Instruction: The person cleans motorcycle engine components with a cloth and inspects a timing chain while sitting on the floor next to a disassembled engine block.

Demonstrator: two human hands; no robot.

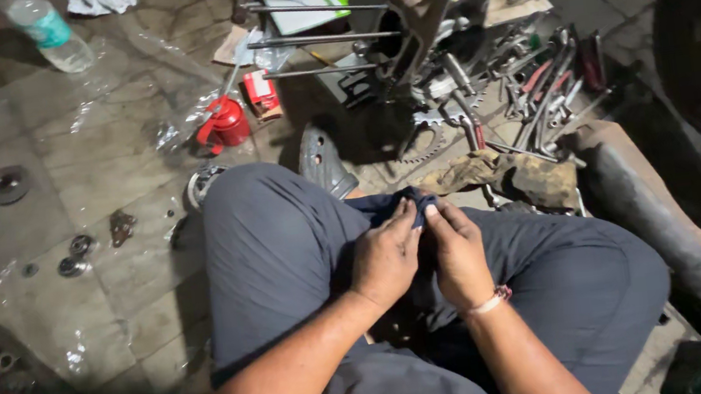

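I had both hands pinched shut on a small fold of dark blue cloth [412,201], bunched between my knees. My left hand [387,259] closed its grip on the near edge of the cloth with thumb and forefinger, and my right hand [457,255], with a pale band at its wrist, pressed against it and held the same fold from the other side. Whether anything was wrapped inside the fold I could not tell; the fingers hid it.

I judged the step to be working or wiping something within the cloth. The next move called for keeping both pinches firm and turning the fold slowly so nothing small slipped out.

Just beyond the cloth lay a crumpled dirty rag [500,177]. Beyond that stood an engine block [426,9] with long studs pointing left, a toothed sprocket [425,133] beneath it, and a heap of wrenches [545,79] to its right. Left of the engine block sat a red oil can [224,123], with a plastic bottle [45,31] farther off on the floor.
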